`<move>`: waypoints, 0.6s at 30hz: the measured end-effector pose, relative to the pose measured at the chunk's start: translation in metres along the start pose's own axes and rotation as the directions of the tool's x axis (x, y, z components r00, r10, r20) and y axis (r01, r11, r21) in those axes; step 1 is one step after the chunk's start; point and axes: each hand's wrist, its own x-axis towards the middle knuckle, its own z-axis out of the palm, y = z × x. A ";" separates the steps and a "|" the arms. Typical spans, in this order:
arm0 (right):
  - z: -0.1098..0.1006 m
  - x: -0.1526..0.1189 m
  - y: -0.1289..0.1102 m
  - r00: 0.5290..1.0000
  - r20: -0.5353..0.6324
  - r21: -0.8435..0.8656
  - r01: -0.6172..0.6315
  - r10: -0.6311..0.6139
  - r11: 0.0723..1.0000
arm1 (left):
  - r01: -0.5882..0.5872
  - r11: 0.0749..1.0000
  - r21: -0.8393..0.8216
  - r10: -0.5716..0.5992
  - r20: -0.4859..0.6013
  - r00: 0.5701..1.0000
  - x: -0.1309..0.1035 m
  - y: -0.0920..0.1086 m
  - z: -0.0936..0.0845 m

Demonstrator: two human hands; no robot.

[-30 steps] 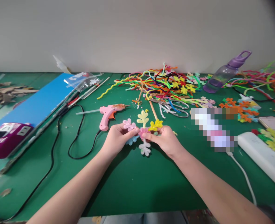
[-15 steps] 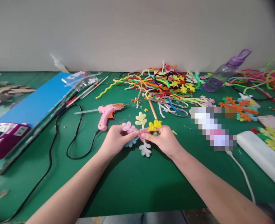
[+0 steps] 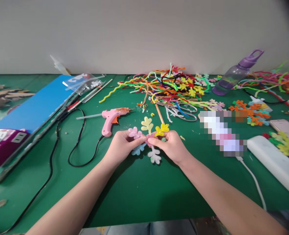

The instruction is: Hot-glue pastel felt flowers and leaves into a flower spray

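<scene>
Between my hands is a pipe-cleaner snowflake (image 3: pixel 155 154) with a pink centre and fuzzy arms in cream, yellow, white, blue and pale pink. My left hand (image 3: pixel 122 146) pinches it from the left, thumb on the centre, with the pale pink and blue arms beside the fingers. From the right, my right hand (image 3: pixel 172 145) grips it too, its thumb meeting the centre close to the left thumb. The yellow arm rises above the right fingers. The fingertips under the piece are hidden. A pink glue gun (image 3: pixel 111 120) lies just beyond my left hand.
Tangled pipe cleaners (image 3: pixel 164 85) cover the back, with scissors (image 3: pixel 187 112) in front. A purple bottle (image 3: pixel 235 75) leans behind them. On the right are a white power bank (image 3: pixel 273 164) and orange snowflakes (image 3: pixel 246 111). A black cord (image 3: pixel 51 163) and blue board (image 3: pixel 34 106) lie left.
The white arm of the snowflake has swung slightly to the right. Both hands keep their pinch on the centre. The whole view has shifted very slightly.
</scene>
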 end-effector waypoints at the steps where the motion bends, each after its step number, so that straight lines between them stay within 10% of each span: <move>1: 0.000 0.000 0.000 1.000 -0.001 0.027 -0.001 0.001 1.000 | 0.003 0.999 -0.038 -0.003 0.007 1.000 0.000 0.000 0.000; 18: -0.004 0.002 0.004 0.998 0.043 0.079 -0.053 0.050 0.995 | 0.032 0.999 -0.023 -0.032 0.014 0.999 0.000 0.000 -0.003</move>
